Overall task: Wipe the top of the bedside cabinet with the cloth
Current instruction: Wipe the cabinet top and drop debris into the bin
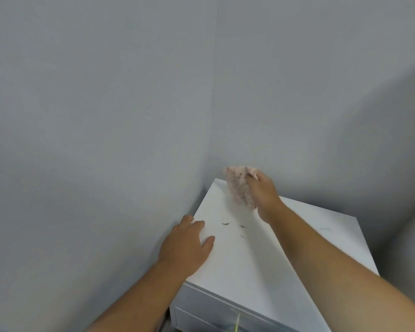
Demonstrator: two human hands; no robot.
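1. Cloth [240, 189]: pink w/ dark speckles, bunched, at the far back corner of the cabinet top. Lower part seems to touch or nearly touch the surface; upper part lifted above it. Motion blur, so contact can't be called for sure.
2. Right hand [265, 195]: fingers closed round the cloth, back of hand facing cam, reaching across to the far corner. Prob. gripped in a bunch so it sweeps w/o slipping.
3. Bedside cabinet top [285, 248]: white, flat, nothing standing on it. A few small dark marks [225, 224] sit mid-top, nearer the left edge, apart from the cloth. Faint smudge toward the right side too.
4. Left hand [186, 245]: flat, fingers spread, palm down on the left edge of the top, holding nothing. Looks like a brace to steady body/cabinet while the other arm reaches.
5. Drawer front [201, 315] below, w/ a thin handle partly in view at the bottom.
6. Cabinet is tucked into a corner of grey walls [106, 116], hence the long reach.
7. Judgement: wiping underway from the back corner; marks not yet reached.
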